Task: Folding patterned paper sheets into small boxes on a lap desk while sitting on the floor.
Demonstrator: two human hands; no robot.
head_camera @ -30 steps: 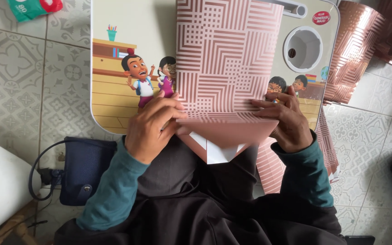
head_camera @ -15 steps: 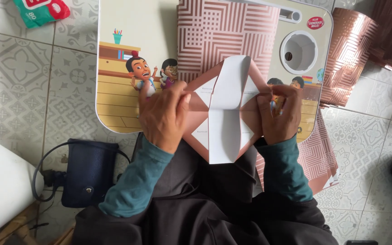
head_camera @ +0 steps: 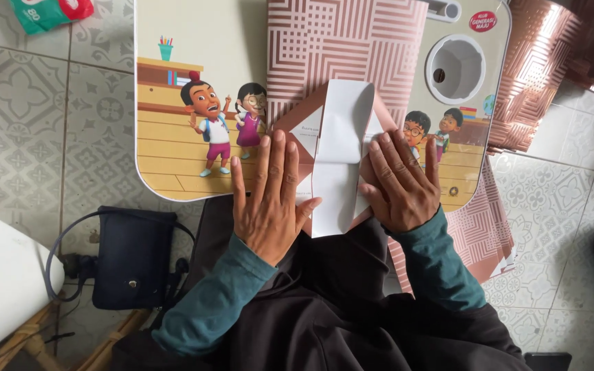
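1. Left hand (head_camera: 271, 203) lies flat, fingers spread, palm down on the left side of the folded paper (head_camera: 338, 148).
2. Right hand (head_camera: 400, 185) is open too, pressing flat on the right side of the paper.
3. The paper, pink outside and white inside, sits at the near edge of the small table (head_camera: 173, 158) with cartoon children printed on it.
4. A patterned pink sheet (head_camera: 345, 41) lies beneath it.
5. A dark bag (head_camera: 132, 257) rests on the tiled floor, left.

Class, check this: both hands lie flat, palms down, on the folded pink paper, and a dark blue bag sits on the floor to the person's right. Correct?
Not quite. The head view shows the left hand and right hand flat on the folded paper, but the dark blue bag lies on the person's left.
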